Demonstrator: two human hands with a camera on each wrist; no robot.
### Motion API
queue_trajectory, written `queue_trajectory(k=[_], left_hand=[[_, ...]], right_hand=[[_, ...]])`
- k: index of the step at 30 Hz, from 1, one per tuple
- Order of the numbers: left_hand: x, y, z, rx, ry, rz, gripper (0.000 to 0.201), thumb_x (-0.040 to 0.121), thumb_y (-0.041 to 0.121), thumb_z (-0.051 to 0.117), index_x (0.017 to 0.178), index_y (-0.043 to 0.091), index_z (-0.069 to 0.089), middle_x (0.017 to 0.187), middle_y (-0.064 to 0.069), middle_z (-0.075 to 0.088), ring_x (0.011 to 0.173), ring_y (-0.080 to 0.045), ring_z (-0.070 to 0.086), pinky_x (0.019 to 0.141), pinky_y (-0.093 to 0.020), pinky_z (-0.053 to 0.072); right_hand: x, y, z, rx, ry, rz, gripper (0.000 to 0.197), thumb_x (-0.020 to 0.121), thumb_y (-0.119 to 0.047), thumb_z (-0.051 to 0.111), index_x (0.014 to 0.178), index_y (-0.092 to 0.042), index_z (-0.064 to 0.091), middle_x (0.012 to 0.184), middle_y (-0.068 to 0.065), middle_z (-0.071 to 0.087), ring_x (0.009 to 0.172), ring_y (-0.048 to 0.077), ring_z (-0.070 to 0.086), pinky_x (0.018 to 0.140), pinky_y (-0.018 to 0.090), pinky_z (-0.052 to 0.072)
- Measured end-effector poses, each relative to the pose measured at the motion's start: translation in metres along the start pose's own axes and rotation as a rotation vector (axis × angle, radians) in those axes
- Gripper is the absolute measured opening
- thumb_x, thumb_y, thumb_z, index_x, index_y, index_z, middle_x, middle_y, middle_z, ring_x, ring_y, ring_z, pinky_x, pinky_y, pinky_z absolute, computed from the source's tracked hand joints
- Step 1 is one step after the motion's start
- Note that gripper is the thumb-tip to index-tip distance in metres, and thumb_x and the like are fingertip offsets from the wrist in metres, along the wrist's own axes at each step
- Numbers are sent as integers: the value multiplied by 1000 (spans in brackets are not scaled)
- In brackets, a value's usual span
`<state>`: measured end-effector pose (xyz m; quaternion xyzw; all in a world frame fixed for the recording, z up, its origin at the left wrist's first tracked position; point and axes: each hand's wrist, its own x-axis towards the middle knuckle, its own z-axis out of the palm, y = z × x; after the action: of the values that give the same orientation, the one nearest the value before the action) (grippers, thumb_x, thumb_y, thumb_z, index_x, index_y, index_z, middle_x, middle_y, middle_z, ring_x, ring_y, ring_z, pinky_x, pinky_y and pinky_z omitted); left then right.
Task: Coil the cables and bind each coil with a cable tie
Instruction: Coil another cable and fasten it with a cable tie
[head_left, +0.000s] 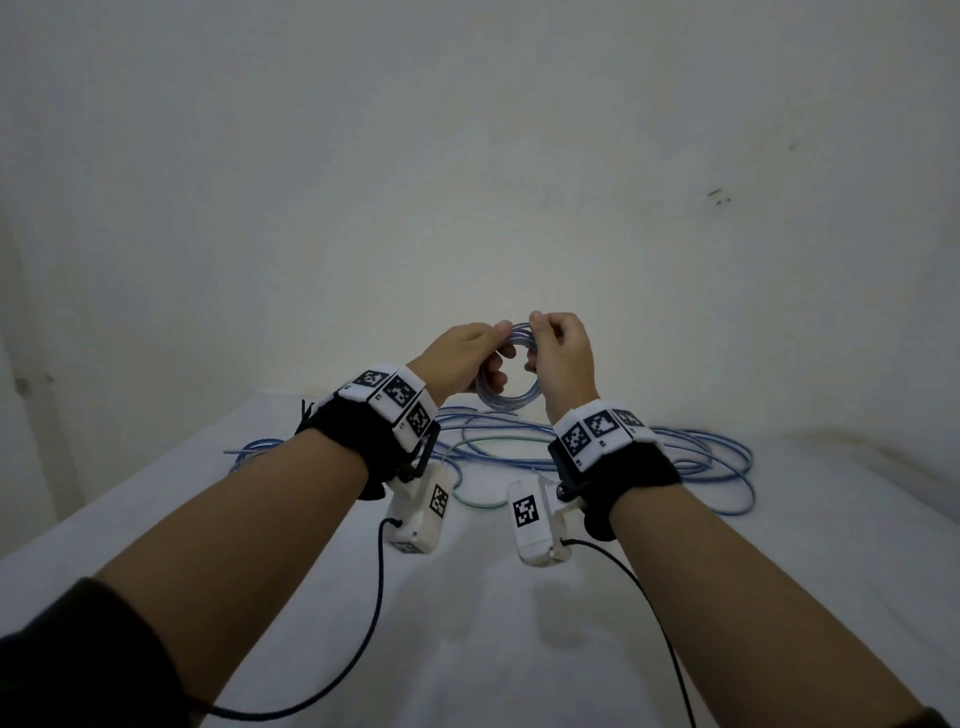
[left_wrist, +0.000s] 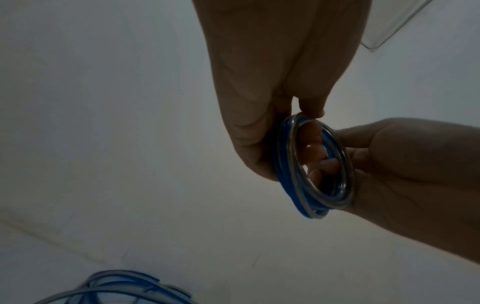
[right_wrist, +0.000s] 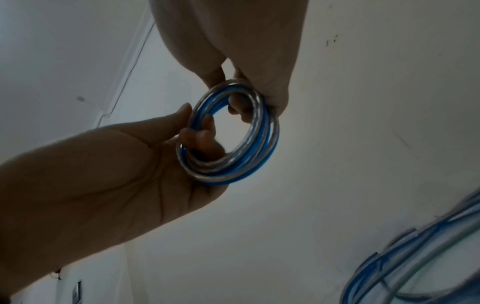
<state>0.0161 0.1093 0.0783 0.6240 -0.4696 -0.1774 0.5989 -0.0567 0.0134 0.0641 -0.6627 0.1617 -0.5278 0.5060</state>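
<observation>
Holding a small coil of blue and clear cable up in the middle of the head frame, both hands meet above the desk. My left hand has its fingers curled through the ring from the left, thumb on the outer turns. My right hand pinches the top right of the ring between thumb and fingers, curled tight on the strands. In the right wrist view the coil sits centre frame, several turns stacked, blue beside clear. The left wrist view shows it edge-on, right of centre, with my right hand closing on it from the right edge.

Below the hands, loose cable sprawls in wide loops across the far part of the desk, mostly blue, with one greenish strand among them. The white wall fills the upper frame. I cannot make out any tie on the coil.
</observation>
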Motion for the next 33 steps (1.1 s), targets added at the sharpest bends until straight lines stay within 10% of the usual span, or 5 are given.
queue_trajectory(k=[7,12,17,25,33], left_hand=[[3,-1,20,174,172,134,32,100,31,40,80,12,56,65,5,47,53,-13,43,55,-27,40],[13,-12,22,124,307,162,30,100,32,37,83,15,56,68,7,49,60,-10,45,69,-32,37],[27,-34,13,5,333,62,28,99,29,41,77,14,51,66,-1,47,54,-15,40,56,-30,36],[29,-50,-17,61,129,-215,41,99,38,39,79,8,60,61,0,49,43,-10,52,60,-29,50],[32,-56,-23,136,411,-87,33,99,32,39,91,4,56,66,0,47,51,-17,45,50,-26,40]], right_hand=[[-1,4,-19,-371,-97,-196,33,100,-25,40,99,-7,67,110,8,56,102,16,48,97,30,35],[-4,10,-15,-207,-239,-139,28,101,-26,36,105,-10,59,89,-1,59,75,14,59,75,25,46],[5,35,8,-133,-184,31,30,100,-33,38,91,-9,54,69,1,49,57,14,51,52,23,45],[13,68,35,-154,-175,106,26,98,-33,44,89,-12,57,74,-1,53,76,21,52,76,38,45],[11,68,51,-10,-309,192,37,98,-35,44,106,-2,59,73,1,51,58,12,48,62,32,44]])
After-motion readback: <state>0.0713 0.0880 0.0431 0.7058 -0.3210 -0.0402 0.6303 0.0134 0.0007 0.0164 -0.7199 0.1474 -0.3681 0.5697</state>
